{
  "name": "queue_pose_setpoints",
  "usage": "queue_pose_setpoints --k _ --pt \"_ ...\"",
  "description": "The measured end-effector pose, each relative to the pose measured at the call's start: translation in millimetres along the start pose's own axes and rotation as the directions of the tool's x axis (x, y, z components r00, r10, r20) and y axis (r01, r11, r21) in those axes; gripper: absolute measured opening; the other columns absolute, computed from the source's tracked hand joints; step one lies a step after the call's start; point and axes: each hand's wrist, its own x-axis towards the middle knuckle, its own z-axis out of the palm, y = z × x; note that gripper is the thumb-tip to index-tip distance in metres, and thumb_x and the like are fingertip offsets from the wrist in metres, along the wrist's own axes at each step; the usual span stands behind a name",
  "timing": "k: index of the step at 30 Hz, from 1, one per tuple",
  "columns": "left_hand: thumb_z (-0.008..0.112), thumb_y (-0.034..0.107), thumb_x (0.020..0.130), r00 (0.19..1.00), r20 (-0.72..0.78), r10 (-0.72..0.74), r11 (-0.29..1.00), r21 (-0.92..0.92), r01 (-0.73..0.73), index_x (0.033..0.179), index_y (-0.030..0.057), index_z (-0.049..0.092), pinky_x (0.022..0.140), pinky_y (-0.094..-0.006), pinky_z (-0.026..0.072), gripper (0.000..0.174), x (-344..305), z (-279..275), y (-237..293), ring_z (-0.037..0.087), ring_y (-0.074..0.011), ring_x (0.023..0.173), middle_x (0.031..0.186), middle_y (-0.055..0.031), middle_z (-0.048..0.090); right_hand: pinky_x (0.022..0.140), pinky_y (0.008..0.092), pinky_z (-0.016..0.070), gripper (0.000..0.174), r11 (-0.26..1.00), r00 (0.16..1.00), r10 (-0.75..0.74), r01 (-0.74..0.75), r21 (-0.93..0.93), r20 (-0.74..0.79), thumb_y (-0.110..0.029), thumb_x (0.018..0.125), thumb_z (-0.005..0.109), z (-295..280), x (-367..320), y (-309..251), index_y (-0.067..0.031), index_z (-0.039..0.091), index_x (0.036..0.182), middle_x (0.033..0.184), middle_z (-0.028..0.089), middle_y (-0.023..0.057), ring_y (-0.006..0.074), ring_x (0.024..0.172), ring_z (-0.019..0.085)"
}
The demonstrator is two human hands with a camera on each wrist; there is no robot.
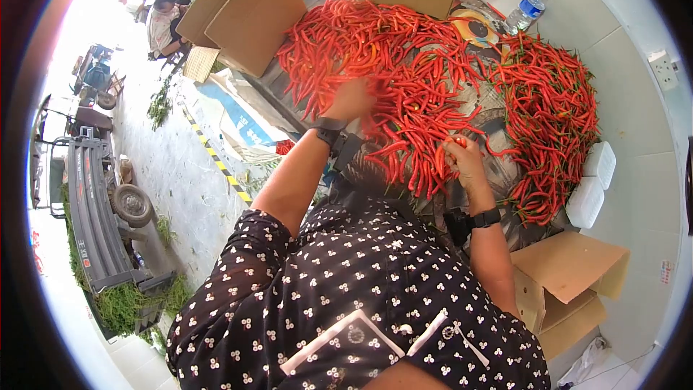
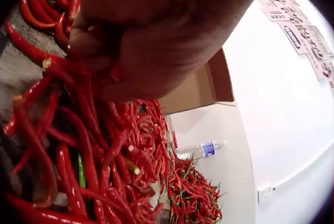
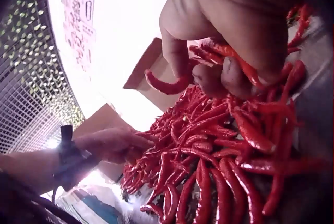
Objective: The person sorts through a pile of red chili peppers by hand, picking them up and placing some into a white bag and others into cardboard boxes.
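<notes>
Red chilies (image 1: pixel 426 87) are spread in a wide layer over the work surface. My left hand (image 1: pixel 351 101) is over the left part of them, blurred in the head view; in the left wrist view its fingers (image 2: pixel 91 46) are curled down among chilies, and a red one shows beneath them. My right hand (image 1: pixel 469 162), at the near right edge of the layer, grips several red chilies (image 3: pixel 229 52) between thumb and curled fingers. A second heap of chilies with green stems (image 1: pixel 552 123) lies to the right.
Cardboard boxes (image 1: pixel 263 18) stand at the back left, back centre and near right. A water bottle (image 1: pixel 528 9) lies by the wall, and white plastic tubs (image 1: pixel 586 201) sit beside the right heap. Farther left are a seated person (image 1: pixel 164 25) and a cart (image 1: pixel 101 209).
</notes>
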Motion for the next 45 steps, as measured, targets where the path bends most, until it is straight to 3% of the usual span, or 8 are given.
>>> queue_pose_setpoints --k 7,13,18,27,31,33,36,45 --pt "0.055 0.016 0.069 0.930 0.148 0.336 0.923 0.143 -0.356 0.105 -0.0002 0.055 0.077 -0.0415 0.0458 0.040 -21.7 42.3 23.7 0.058 -0.0353 0.088 0.097 -0.0221 0.059 0.057 0.0291 0.0514 0.005 0.723 0.988 0.108 -0.152 0.674 0.107 -0.008 0.079 0.055 -15.7 4.1 10.8 -0.0060 0.056 0.083 0.074 0.061 0.0082 0.0195 0.062 0.060" --pt "0.058 0.022 0.073 0.857 0.385 0.342 0.933 -0.031 -0.358 0.101 0.0085 0.060 0.075 -0.0410 0.0465 0.031 -42.5 25.5 65.9 0.057 -0.0313 0.090 0.099 -0.0143 0.059 0.055 0.0298 0.0504 0.007 0.744 0.990 0.086 -0.138 0.654 0.111 -0.005 0.080 0.054 -9.2 9.5 10.4 -0.0049 0.056 0.086 0.073 0.060 0.0095 0.0202 0.061 0.060" --pt "0.058 0.014 0.068 0.921 0.171 0.351 0.936 -0.079 -0.342 0.081 0.0012 0.061 0.064 -0.0438 0.0451 0.019 -5.5 20.8 79.9 0.058 -0.0368 0.071 0.071 -0.0203 0.058 0.045 0.0239 0.0435 0.007 0.820 0.984 0.137 -0.179 0.544 0.118 -0.007 0.080 0.057 -3.8 6.7 7.5 -0.0049 0.056 0.086 0.068 0.056 0.0044 0.0151 0.055 0.055" --pt "0.062 0.015 0.062 0.931 0.281 0.233 0.889 0.326 -0.321 0.081 0.0035 0.063 0.066 -0.0425 0.0486 0.023 29.7 64.1 110.0 0.060 -0.0348 0.076 0.076 -0.0191 0.061 0.039 0.0184 0.0328 0.006 0.869 0.987 0.121 -0.155 0.470 0.102 -0.008 0.080 0.058 0.8 4.2 8.6 -0.0052 0.055 0.085 0.067 0.052 0.0015 0.0101 0.050 0.049" --pt "0.063 0.011 0.066 0.875 0.118 0.470 0.876 0.055 -0.479 0.079 0.0024 0.062 0.063 -0.0389 0.0488 0.015 35.7 60.0 87.2 0.062 -0.0300 0.073 0.076 -0.0157 0.063 0.040 0.0184 0.0322 0.007 0.858 0.989 0.116 -0.149 0.492 0.097 -0.008 0.081 0.058 -0.9 3.4 10.3 -0.0051 0.055 0.087 0.067 0.052 0.0018 0.0098 0.050 0.048" --pt "0.063 0.010 0.076 0.942 0.288 0.172 0.738 -0.671 0.070 0.078 0.0034 0.059 0.051 -0.0296 0.0443 0.007 23.0 26.3 101.7 0.056 -0.0172 0.058 0.066 -0.0047 0.058 0.040 0.0185 0.0322 0.007 0.852 0.989 0.114 -0.144 0.503 0.090 -0.008 0.081 0.058 -1.5 2.2 8.6 -0.0049 0.055 0.087 0.067 0.051 0.0019 0.0098 0.050 0.047" --pt "0.059 0.012 0.085 0.866 0.481 0.135 0.327 -0.847 0.419 0.081 0.0066 0.056 0.044 -0.0212 0.0334 0.007 15.0 -1.5 97.6 0.042 -0.0057 0.050 0.060 0.0054 0.046 0.040 0.0186 0.0323 0.008 0.833 0.989 0.104 -0.147 0.534 0.110 -0.009 0.082 0.058 -1.8 3.5 8.9 -0.0045 0.055 0.088 0.067 0.051 0.0019 0.0096 0.050 0.047" --pt "0.056 0.020 0.085 0.857 0.478 0.193 0.458 -0.816 0.351 0.081 0.0073 0.059 0.043 -0.0187 0.0300 0.014 -11.8 -1.0 97.3 0.039 -0.0038 0.051 0.068 0.0022 0.054 0.039 0.0174 0.0309 0.011 0.825 0.979 0.069 -0.165 0.541 0.193 -0.010 0.083 0.059 15.7 -3.1 -21.6 -0.0037 0.057 0.091 0.065 0.050 0.0007 0.0072 0.047 0.043"
